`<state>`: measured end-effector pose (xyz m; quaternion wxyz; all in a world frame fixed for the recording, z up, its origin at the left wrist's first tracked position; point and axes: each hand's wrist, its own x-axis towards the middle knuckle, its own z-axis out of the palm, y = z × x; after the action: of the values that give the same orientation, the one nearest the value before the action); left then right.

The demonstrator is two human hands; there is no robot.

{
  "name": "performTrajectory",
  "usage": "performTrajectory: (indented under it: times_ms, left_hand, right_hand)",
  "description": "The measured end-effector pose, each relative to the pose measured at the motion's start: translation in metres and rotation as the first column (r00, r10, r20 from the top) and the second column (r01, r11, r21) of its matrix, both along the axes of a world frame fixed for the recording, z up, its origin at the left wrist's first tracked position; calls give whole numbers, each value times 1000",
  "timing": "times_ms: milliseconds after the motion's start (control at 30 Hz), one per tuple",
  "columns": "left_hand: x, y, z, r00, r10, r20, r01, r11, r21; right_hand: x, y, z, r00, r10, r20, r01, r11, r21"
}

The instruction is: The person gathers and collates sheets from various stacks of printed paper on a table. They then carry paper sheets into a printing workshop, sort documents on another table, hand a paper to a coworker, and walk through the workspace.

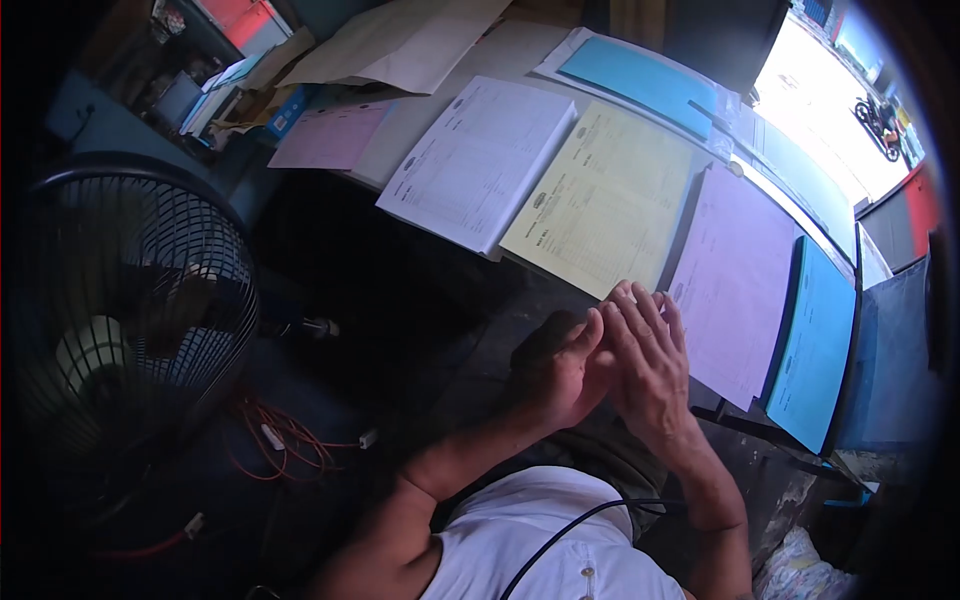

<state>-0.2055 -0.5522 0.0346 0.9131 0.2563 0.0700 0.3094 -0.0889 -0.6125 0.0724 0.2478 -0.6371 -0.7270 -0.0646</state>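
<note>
My left hand and my right hand are brought together in front of my body, near the table's front edge. The right hand shows its back, its fingers stretched out close together. On the left hand the thumb points up and stands apart; its other fingers are mostly hidden behind the right hand. Between them no object is visible. Just beyond lie printed forms: a yellow stack closest to the fingertips, a pink stack to its right, a white stack to its left, and blue sheets at the far right.
A black-caged fan stands at the left, with an orange cable on the floor. More blue sheets, brown paper and a pink sheet lie farther back on the table. A black cable crosses my white shirt.
</note>
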Motion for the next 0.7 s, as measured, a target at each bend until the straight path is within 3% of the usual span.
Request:
performTrajectory:
  times_ms: [33, 67, 133, 200, 233, 267, 300, 333, 367, 400, 467, 500, 567, 700]
  left_hand:
    - [-3, -3, 5, 998, 13, 55, -7, 993, -119]
    - [-9, -7, 3, 999, 24, 44, -19, 994, -109]
    - [-25, -15, -10, 981, 96, -166, -79, 991, 105]
    - [-53, -5, -18, 993, 19, -115, -13, 999, 53]
    - [-67, 7, -16, 956, 111, -271, -10, 938, 346]
    - [-82, 22, -13, 891, 239, -386, 46, 799, 600]
    - [-99, 46, -10, 782, 492, -384, 19, 596, 802]
    - [-114, 77, -8, 640, 710, -294, 48, 345, 937]
    - [-127, 108, -7, 522, 839, -150, 161, 76, 984]
    - [-138, 139, -8, 416, 909, 39, 304, -179, 936]
    - [-156, 185, -11, 337, 938, 75, 528, -255, 810]
    - [-165, 198, -18, 337, 938, 79, 524, -256, 812]
    - [-178, 216, -28, 305, 952, -11, 756, -235, 611]
    - [-204, 233, -39, 413, 911, 19, 769, -360, 528]
  right_hand:
    - [-11, -7, -12, 1000, 13, -16, -13, 1000, 12]
    - [-21, -13, -26, 998, -48, -45, 47, 998, -34]
    - [-32, -22, -38, 992, -93, -80, 88, 993, -73]
    - [-32, -32, -45, 989, -147, 1, 146, 981, -126]
    - [-30, -35, -48, 990, -140, -4, 138, 983, -120]
    - [-27, -39, -52, 989, -93, -119, 81, 992, -98]
    - [-23, -43, -55, 973, -44, -228, 28, 997, -73]
    - [-18, -47, -58, 944, 6, -329, -21, 999, -43]
    - [-14, -49, -64, 947, 12, -321, -27, 999, -42]
    - [-11, -50, -74, 942, 49, -332, -75, 995, -65]
    - [-13, -46, -89, 937, 88, -339, -123, 989, -83]
    - [-16, -43, -95, 942, 82, -326, -124, 986, -109]
    - [-18, -40, -96, 949, 76, -306, -122, 984, -134]
    - [-19, -34, -93, 971, 87, -222, -130, 974, -184]
